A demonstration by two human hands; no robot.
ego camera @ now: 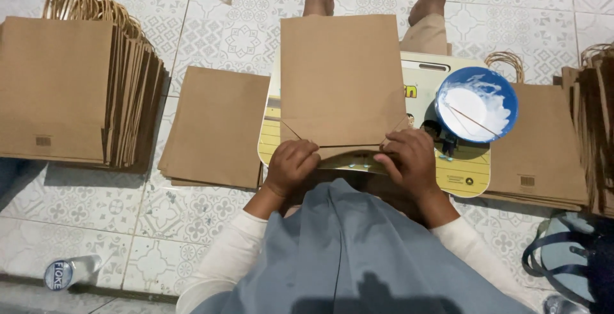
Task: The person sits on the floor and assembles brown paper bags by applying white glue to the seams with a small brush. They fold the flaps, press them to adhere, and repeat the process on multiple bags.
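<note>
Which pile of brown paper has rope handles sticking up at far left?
The upright stack of finished brown paper bags; the flat brown sheet pile beside it has none.

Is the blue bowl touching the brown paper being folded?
Apart. The head view shows yellow board between the blue bowl and the brown paper.

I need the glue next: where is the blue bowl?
In the head view, the blue bowl sits on the yellow board, right of the brown paper bag, just beyond the right hand.

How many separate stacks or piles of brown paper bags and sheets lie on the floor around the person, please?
3: a handled-bag stack at far left, a flat pile beside the board, and a handled stack at right, partly cut off, so more may be hidden.
</note>
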